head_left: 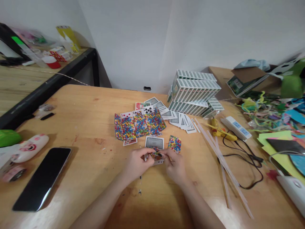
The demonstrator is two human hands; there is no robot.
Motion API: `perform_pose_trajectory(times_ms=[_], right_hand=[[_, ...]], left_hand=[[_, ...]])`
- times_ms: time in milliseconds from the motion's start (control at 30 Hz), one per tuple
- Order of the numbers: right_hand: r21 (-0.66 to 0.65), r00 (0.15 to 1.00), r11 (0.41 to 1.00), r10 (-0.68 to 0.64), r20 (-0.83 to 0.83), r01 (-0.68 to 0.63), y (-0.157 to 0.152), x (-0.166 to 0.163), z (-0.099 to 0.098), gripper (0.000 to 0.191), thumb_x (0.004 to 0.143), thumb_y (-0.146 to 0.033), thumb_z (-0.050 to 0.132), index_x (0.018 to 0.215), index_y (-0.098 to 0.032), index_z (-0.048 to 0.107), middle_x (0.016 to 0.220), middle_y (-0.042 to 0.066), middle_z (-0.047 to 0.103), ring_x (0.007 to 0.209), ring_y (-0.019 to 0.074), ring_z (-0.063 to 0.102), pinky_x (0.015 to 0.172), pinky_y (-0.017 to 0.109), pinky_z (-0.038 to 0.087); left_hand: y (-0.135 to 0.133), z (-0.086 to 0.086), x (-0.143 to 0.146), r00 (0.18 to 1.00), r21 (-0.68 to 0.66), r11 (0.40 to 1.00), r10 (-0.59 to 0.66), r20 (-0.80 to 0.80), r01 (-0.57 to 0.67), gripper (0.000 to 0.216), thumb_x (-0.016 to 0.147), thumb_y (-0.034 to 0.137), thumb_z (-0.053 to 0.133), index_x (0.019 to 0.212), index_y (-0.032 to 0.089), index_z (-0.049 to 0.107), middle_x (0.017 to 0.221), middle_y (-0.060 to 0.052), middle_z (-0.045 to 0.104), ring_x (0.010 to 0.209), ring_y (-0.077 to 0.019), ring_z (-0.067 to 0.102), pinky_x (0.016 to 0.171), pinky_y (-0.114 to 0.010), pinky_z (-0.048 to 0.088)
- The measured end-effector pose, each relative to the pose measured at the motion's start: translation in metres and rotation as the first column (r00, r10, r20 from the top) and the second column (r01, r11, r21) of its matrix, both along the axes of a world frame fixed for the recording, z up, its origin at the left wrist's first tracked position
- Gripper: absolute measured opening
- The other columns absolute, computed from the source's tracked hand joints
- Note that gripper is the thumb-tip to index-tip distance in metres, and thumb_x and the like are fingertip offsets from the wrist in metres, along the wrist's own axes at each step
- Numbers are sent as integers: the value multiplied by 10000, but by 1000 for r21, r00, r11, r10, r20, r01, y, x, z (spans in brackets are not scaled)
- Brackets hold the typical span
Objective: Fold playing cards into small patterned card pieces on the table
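Observation:
My left hand [136, 163] and my right hand [175, 166] meet at the middle of the wooden table [90, 127], fingers pinched together on a small colourful-patterned card piece [156, 155]. Right behind it lies a face-down playing card [154, 142] and a small colourful card [174, 143]. Further back stands a folded wall of cards with a colourful pattern [139, 125], with face-up cards along its top edge.
Stacked card packs [194, 92] and loose cards [181, 120] lie at the back. A glue gun [220, 129], power strip [235, 126], cable and long sticks [221, 159] are on the right. A phone [43, 178] and pink toy [30, 146] sit left. Paper scraps [274, 117] pile up far right.

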State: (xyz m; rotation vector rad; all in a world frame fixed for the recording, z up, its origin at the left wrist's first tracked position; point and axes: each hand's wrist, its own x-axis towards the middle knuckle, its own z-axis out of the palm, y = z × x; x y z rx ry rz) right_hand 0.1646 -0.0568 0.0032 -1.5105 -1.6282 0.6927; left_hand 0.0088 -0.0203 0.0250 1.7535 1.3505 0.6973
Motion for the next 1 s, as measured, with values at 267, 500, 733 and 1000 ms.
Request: perform_pose_trajectory(times_ms=[267,500,733,1000], right_hand=[[-64,994,998,-21,-105,14,1,0,-2,178,794,-175,461,794,-199,637,690,38,674,629,170,596,551,254,453],[-225,965,974,-80,-248,23,8,8,-5,194,802,-291,499,735,-161,626,624,24,612,599,157,550,546,246,423],[-398,822,901,-93,-562,-170,10,0,0,233,732,-385,595,664,-161,604,585,-1,588,529,137,561,516,250,470],[-512,664,801,-204,-720,-310,6,-13,6,125,673,-258,523,743,-179,590,569,-41,573,424,129,578,396,241,505]], left_hand=[[1,-6,-4,998,-59,997,-53,35,55,319,633,126,488,857,157,714,517,18,606,428,-80,457,413,-168,356],[6,-6,-8,978,-151,983,-74,193,104,301,688,153,479,919,138,671,663,-24,660,524,-108,547,470,-182,408],[9,-12,-7,987,-77,997,29,158,-17,195,778,282,481,687,146,588,538,38,512,491,-88,456,445,-165,344],[6,-11,-4,982,-85,996,41,183,-26,213,785,289,471,657,154,574,539,45,457,496,-81,411,442,-157,331]])
